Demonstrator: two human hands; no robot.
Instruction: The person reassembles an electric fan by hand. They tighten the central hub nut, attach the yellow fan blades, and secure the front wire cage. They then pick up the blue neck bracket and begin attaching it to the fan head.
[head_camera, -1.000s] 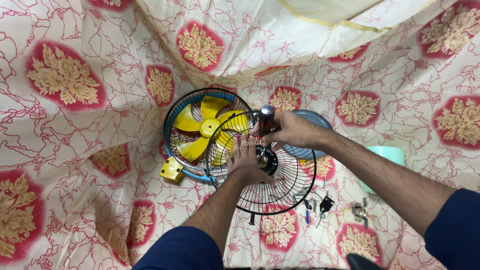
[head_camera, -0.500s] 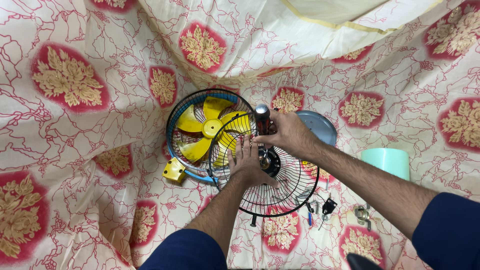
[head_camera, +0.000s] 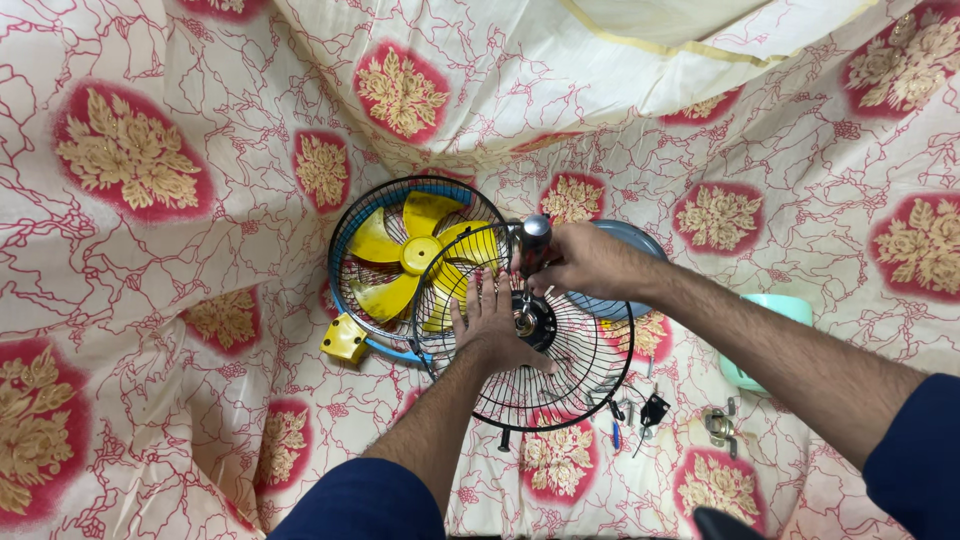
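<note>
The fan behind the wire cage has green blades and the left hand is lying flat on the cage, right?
Not quite. The head view shows the fan blades are yellow, not green. The left hand does lie flat on the black wire cage.

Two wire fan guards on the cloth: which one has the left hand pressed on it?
The nearer black guard, the one without blades. The left hand lies flat on it beside its hub. The farther guard holds the yellow blades.
</note>
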